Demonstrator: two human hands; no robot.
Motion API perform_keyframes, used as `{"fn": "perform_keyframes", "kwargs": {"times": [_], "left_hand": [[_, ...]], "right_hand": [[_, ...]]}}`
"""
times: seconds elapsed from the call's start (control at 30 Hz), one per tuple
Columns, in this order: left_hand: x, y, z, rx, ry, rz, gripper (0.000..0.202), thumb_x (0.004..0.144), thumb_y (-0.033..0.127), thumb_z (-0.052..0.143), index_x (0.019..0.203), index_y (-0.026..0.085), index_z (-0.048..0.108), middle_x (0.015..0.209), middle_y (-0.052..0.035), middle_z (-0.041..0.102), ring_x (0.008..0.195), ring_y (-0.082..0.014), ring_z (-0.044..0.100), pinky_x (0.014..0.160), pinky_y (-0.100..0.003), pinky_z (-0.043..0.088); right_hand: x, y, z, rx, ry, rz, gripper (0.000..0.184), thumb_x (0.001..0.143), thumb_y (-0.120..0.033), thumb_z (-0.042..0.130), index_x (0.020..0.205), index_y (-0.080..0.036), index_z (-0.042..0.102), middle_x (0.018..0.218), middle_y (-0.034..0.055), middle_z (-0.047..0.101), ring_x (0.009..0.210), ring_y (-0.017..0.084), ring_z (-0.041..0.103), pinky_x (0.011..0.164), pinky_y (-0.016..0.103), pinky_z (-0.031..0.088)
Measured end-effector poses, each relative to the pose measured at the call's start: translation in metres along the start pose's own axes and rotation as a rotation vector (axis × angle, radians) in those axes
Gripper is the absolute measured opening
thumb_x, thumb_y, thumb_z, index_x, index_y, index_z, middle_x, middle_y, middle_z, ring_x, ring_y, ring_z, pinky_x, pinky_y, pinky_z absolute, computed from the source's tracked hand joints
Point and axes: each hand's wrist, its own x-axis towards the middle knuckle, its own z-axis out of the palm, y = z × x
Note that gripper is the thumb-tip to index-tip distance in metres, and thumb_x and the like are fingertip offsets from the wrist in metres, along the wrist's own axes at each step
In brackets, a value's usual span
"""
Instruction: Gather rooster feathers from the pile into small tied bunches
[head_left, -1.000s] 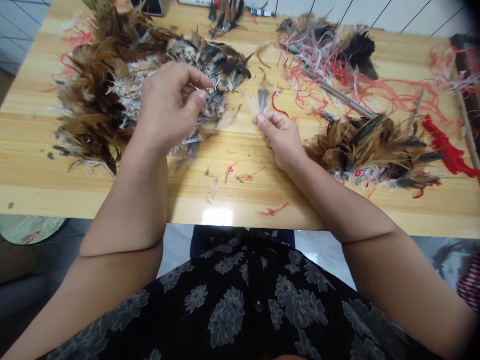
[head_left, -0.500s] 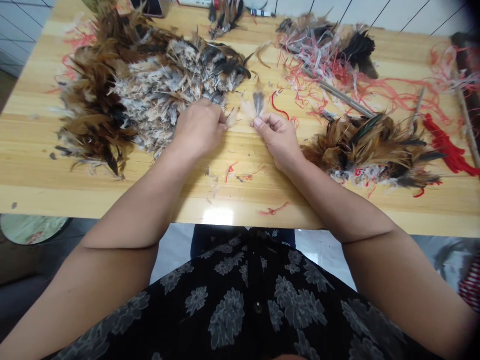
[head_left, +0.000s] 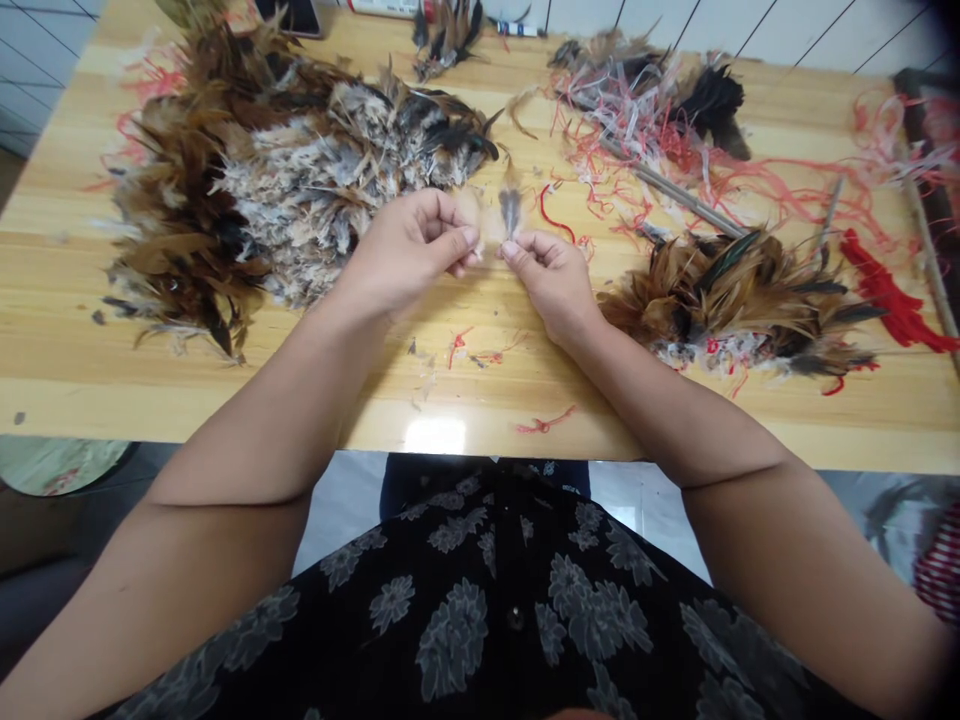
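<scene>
Pinching the small grey-and-buff feathers (head_left: 510,208) by their quills, the right hand (head_left: 553,282) holds them pointing toward twelve o'clock, while the left hand (head_left: 405,252), fingertips pressed together, meets them from nine o'clock.

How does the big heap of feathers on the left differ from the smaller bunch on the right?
The left feather heap is far larger and spreads wide; the right feather bunch is compact. The heap shows much pale grey-white fluff among brown; the bunch is mostly glossy brown with dark tips. The left hand is right beside the heap, while the right hand sits a little apart from the bunch. Both lie on the wooden table.
</scene>
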Motion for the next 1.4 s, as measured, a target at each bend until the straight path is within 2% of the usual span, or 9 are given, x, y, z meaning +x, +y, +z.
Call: {"fn": "perform_keyframes", "kwargs": {"times": [0.13,0.37,0.6,0.77,0.87,1.03,1.13,1.27,1.4], "left_hand": [[-0.004,0.004,0.01,-0.119,-0.058,-0.059,0.049,0.099,0.045,0.117,0.088,0.026,0.073,0.085,-0.002,0.075,0.089,-0.0252,0.084,0.08,-0.037,0.071],[-0.005,0.001,0.013,-0.112,-0.004,-0.047,0.051,0.097,0.049,0.118,0.092,0.028,0.072,0.088,-0.0022,0.077,0.103,-0.0315,0.086,0.079,-0.04,0.07],[-0.006,-0.001,0.016,-0.093,-0.013,-0.008,0.054,0.098,0.048,0.117,0.092,0.028,0.068,0.089,-0.0014,0.076,0.103,-0.03,0.084,0.085,-0.041,0.066],[-0.006,-0.006,0.018,-0.109,-0.022,-0.016,0.053,0.096,0.056,0.118,0.097,0.029,0.072,0.092,-0.0026,0.077,0.105,-0.0323,0.083,0.085,-0.043,0.064],[0.0,-0.002,0.008,-0.052,0.022,0.016,0.05,0.099,0.058,0.115,0.101,0.029,0.074,0.092,-0.0014,0.075,0.1,-0.0287,0.077,0.087,-0.044,0.059],[0.009,0.02,-0.032,0.171,0.289,0.187,0.05,0.09,0.056,0.115,0.094,0.029,0.074,0.086,-0.0002,0.068,0.086,-0.025,0.058,0.081,-0.046,0.046],[0.01,0.023,-0.05,0.353,0.244,0.136,0.037,0.096,0.047,0.11,0.093,0.03,0.077,0.091,-0.0023,0.068,0.1,-0.03,0.061,0.099,-0.051,0.05],[0.012,0.015,-0.057,0.57,0.148,0.064,0.027,0.087,0.037,0.103,0.081,0.031,0.077,0.08,-0.003,0.057,0.103,-0.0341,0.06,0.123,-0.059,0.051],[0.01,0.016,-0.06,0.863,0.043,0.02,0.02,0.08,0.032,0.086,0.074,0.036,0.068,0.088,-0.0089,0.059,0.111,-0.0444,0.063,0.13,-0.069,0.053]], "right_hand": [[-0.001,-0.004,0.002,-0.025,0.005,0.016,0.063,0.091,-0.073,0.109,0.081,-0.023,0.071,0.079,-0.0038,0.06,0.082,0.014,0.048,0.077,0.03,0.043],[0.001,0.004,0.001,-0.007,-0.039,-0.034,0.07,0.089,-0.084,0.105,0.081,-0.023,0.073,0.079,-0.0042,0.056,0.079,0.012,0.044,0.076,0.032,0.038],[0.0,-0.001,0.003,0.028,-0.085,-0.016,0.061,0.089,-0.065,0.112,0.079,-0.023,0.069,0.081,-0.0043,0.057,0.082,0.013,0.048,0.08,0.031,0.046],[-0.001,-0.002,0.002,-0.05,-0.059,-0.007,0.063,0.096,-0.067,0.107,0.077,-0.024,0.064,0.078,-0.0051,0.048,0.08,0.013,0.04,0.075,0.032,0.038],[-0.001,-0.001,0.001,-0.084,-0.049,-0.012,0.065,0.099,-0.073,0.103,0.08,-0.025,0.063,0.078,-0.005,0.043,0.079,0.013,0.039,0.076,0.033,0.036],[0.0,-0.001,0.0,-0.061,-0.032,-0.027,0.064,0.101,-0.076,0.099,0.083,-0.024,0.068,0.079,-0.0046,0.043,0.08,0.013,0.04,0.077,0.032,0.035],[-0.001,-0.001,-0.001,-0.054,-0.022,-0.023,0.062,0.101,-0.075,0.099,0.084,-0.023,0.069,0.08,-0.0045,0.046,0.08,0.013,0.04,0.076,0.032,0.034],[-0.002,-0.003,-0.002,-0.046,-0.011,-0.018,0.06,0.102,-0.071,0.1,0.084,-0.023,0.068,0.081,-0.0044,0.047,0.08,0.013,0.04,0.076,0.031,0.035],[-0.002,-0.004,-0.002,-0.053,-0.008,0.003,0.058,0.1,-0.069,0.102,0.086,-0.023,0.069,0.081,-0.0044,0.049,0.082,0.013,0.041,0.076,0.03,0.036]]}}
